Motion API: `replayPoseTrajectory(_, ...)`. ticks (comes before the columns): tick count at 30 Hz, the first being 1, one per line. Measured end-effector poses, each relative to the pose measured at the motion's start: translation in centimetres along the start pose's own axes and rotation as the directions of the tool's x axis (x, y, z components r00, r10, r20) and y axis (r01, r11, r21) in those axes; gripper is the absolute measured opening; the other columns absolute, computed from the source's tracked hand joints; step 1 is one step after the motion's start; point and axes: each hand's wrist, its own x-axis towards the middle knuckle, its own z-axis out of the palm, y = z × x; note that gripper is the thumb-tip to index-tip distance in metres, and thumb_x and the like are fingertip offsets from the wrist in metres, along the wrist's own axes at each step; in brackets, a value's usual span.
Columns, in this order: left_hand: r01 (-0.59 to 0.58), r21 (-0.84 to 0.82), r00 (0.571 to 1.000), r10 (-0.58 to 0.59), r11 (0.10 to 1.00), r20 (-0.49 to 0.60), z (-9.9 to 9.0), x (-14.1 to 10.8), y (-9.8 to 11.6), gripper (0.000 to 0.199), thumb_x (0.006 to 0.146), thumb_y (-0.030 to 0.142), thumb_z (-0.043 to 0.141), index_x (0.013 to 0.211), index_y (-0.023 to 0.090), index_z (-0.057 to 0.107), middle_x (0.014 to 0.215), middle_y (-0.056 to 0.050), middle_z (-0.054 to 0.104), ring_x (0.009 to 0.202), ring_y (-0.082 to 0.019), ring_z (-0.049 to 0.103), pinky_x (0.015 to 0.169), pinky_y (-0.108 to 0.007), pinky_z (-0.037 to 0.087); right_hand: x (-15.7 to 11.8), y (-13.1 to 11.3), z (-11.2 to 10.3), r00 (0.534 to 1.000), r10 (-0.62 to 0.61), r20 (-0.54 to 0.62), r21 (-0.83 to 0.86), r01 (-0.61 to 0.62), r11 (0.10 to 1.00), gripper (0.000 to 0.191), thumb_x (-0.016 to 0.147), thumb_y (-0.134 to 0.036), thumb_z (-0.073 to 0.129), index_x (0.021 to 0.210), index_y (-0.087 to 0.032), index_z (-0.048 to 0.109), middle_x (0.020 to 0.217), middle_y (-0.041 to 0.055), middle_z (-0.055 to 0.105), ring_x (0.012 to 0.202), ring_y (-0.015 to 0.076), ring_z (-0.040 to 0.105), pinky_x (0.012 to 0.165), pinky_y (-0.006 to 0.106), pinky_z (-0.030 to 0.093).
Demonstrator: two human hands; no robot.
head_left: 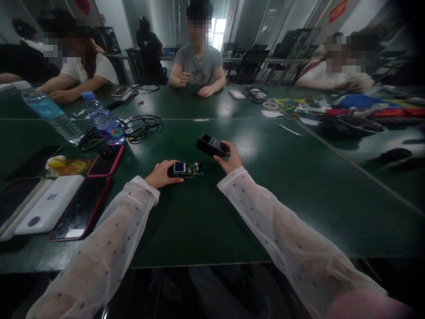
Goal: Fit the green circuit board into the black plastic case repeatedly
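My left hand [163,174] is closed on one end of a green circuit board [191,170], with thumb and fingers on its two long edges. A small square screen [179,167] sits on the board near my fingers, and bare components show toward the other end. In my right hand [231,157] I grip a black plastic housing [210,144] by its near right end, tilted above the table. A rectangular opening shows in the housing's upper face. The two pieces are apart, the housing a little farther away and to the right.
Left of me lie a pink-edged phone [106,160], a white power bank [49,204] and a red-edged phone [81,208]. Two water bottles [102,117] stand near coiled black cables [142,128]. Farther right are a wrench [290,130] and piled cables. A person [198,66] sits opposite.
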Motion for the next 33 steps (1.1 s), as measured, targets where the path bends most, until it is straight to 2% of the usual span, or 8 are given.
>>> replayPoseTrajectory(4,-0.004,-0.003,1.000,0.004,1.000,0.011,0.1,0.0,-0.4,0.066,0.074,0.054,0.071,0.130,0.025,0.052,0.125,-0.010,0.059,0.119,-0.032,0.052,0.101,-0.052,0.036,0.1,1.6,-0.1,0.997,0.074,0.028,-0.185,-0.068,0.980,0.059,0.071,-0.028,0.070,0.125,-0.022,0.047,0.122,0.0127,0.058,0.112,0.0331,0.057,0.094,0.054,0.048)
replayPoseTrajectory(9,-0.014,-0.039,1.000,0.014,0.999,-0.001,-0.1,0.1,-0.4,0.065,0.073,0.051,0.072,0.129,0.024,0.052,0.126,-0.010,0.059,0.119,-0.032,0.053,0.101,-0.053,0.037,0.1,1.5,0.0,0.991,0.098,0.090,-0.303,-0.066,0.951,0.060,0.071,-0.025,0.071,0.126,-0.019,0.048,0.121,0.0155,0.058,0.113,0.0350,0.056,0.096,0.055,0.046)
replayPoseTrajectory(13,-0.053,-0.155,0.998,0.047,0.986,-0.043,0.0,0.0,-0.3,0.061,0.073,0.043,0.074,0.127,0.026,0.053,0.127,-0.008,0.060,0.120,-0.032,0.054,0.102,-0.054,0.037,0.0,1.3,0.0,0.990,0.102,0.100,-0.327,-0.065,0.943,0.061,0.072,-0.025,0.069,0.128,-0.019,0.046,0.123,0.0163,0.057,0.115,0.0362,0.055,0.095,0.057,0.047)
replayPoseTrajectory(19,-0.084,-0.270,0.995,0.064,0.959,-0.082,0.3,0.2,-1.0,0.066,0.071,0.036,0.076,0.131,0.026,0.050,0.132,-0.008,0.059,0.125,-0.032,0.052,0.107,-0.055,0.034,-0.1,1.1,0.0,0.991,0.084,0.101,-0.336,-0.045,0.941,0.060,0.073,-0.025,0.068,0.128,-0.020,0.045,0.124,0.0155,0.057,0.116,0.0365,0.054,0.095,0.058,0.047)
replayPoseTrajectory(26,-0.118,-0.328,0.992,0.099,0.937,-0.074,0.8,0.6,-1.9,0.063,0.072,0.035,0.076,0.129,0.024,0.051,0.130,-0.008,0.060,0.124,-0.028,0.055,0.107,-0.052,0.036,0.0,0.9,0.1,0.991,0.103,0.088,-0.354,-0.065,0.933,0.061,0.072,-0.023,0.070,0.128,-0.017,0.046,0.126,0.0171,0.056,0.118,0.0354,0.053,0.097,0.055,0.046)
replayPoseTrajectory(33,-0.120,-0.348,0.992,0.100,0.930,-0.074,0.8,0.6,-2.0,0.062,0.073,0.033,0.076,0.129,0.025,0.051,0.129,-0.007,0.060,0.123,-0.027,0.055,0.107,-0.052,0.036,0.0,0.8,0.1,0.989,0.112,0.095,-0.364,-0.070,0.929,0.060,0.072,-0.024,0.069,0.128,-0.017,0.046,0.124,0.0179,0.057,0.117,0.0369,0.054,0.094,0.057,0.048)
